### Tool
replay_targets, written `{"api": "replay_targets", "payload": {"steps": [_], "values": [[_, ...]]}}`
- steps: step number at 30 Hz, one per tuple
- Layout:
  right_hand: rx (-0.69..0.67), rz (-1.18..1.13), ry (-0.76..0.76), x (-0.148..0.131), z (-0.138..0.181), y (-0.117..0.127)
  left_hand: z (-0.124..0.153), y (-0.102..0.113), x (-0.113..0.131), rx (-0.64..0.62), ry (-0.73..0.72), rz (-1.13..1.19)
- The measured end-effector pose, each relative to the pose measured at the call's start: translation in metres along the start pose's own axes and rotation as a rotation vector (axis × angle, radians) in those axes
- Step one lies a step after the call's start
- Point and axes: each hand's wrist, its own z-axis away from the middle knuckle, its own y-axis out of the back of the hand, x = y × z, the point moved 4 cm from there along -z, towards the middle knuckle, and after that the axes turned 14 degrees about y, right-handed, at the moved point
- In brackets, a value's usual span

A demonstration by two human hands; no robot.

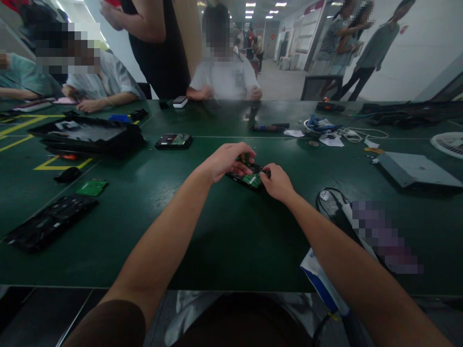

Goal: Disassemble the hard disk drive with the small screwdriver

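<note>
A small black device housing with a green circuit board (253, 180) lies on the table in front of me. My right hand (278, 182) grips its right edge between thumb and fingers. Over the left part of the housing, my left hand (231, 161) is bent down with thumb and fingers curled together. A dark, yellowish bit shows between those fingers, too small to name. Both hands partly cover the housing. A similar opened device (173, 140) with a green board sits further back to the left.
At left are a black tray (90, 137), a loose green circuit board (92, 187) and a black casing (52, 221). To the right lie a grey metal box (419, 171), tangled cables (323, 126) and a white power strip (356, 224). A co-worker (226, 79) sits opposite.
</note>
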Motion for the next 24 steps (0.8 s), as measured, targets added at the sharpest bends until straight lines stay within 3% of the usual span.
{"api": "replay_targets", "payload": {"steps": [4,11,17,24], "values": [[-0.001,0.017,0.018,0.001,0.000,-0.001,-0.002,-0.004,-0.003,-0.087,0.019,0.074],[0.006,0.012,0.016,0.000,0.000,-0.001,-0.005,0.005,-0.003,-0.003,-0.011,0.050],[-0.002,0.002,0.009,0.002,0.001,-0.001,-0.002,-0.002,-0.004,-0.112,0.025,0.043],[0.002,-0.011,-0.020,0.000,0.000,0.001,-0.004,0.006,-0.001,0.001,-0.006,0.023]]}}
